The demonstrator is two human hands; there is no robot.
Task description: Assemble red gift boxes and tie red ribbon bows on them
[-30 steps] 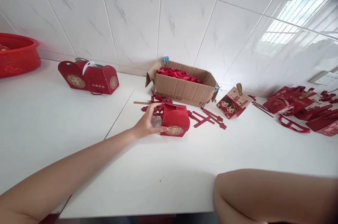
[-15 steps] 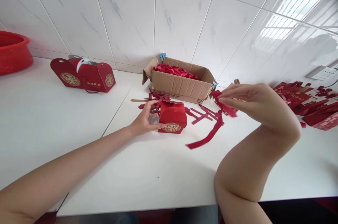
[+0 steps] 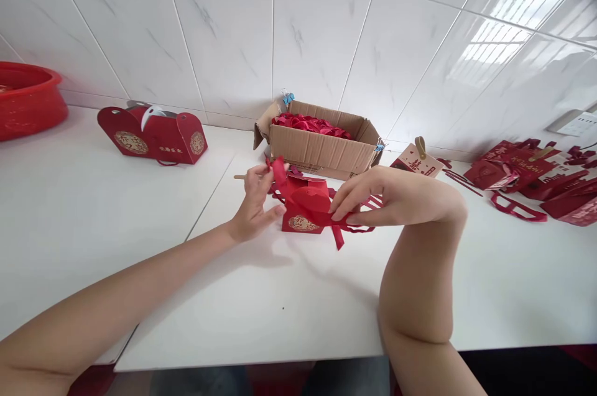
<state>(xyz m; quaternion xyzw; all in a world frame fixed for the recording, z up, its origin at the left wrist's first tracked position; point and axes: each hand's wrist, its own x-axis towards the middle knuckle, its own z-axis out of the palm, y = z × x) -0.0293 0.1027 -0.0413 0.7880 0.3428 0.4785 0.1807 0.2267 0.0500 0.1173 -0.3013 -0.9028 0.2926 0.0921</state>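
A small red gift box (image 3: pixel 304 223) with a gold round emblem stands on the white table in front of me. My right hand (image 3: pixel 373 197) pinches a red ribbon (image 3: pixel 319 217), which stretches across the front of the box; a loose tail hangs below the fingers. The ribbon's far end rises by the box's left side, close to the fingertips of my left hand (image 3: pixel 259 203). That left hand is open, its thumb apart from the fingers, and whether it touches the ribbon I cannot tell.
Behind the box stands a cardboard carton (image 3: pixel 319 147) filled with red ribbons. A larger red box (image 3: pixel 152 135) and a red basin (image 3: pixel 30 101) are on the left. Several red gift bags (image 3: pixel 527 172) and a strap (image 3: pixel 517 208) lie at right. White tiles form the back wall.
My right hand has come left and down, bringing the ribbon from the right across the box front. My left hand has let go of the box and lifted slightly beside it.
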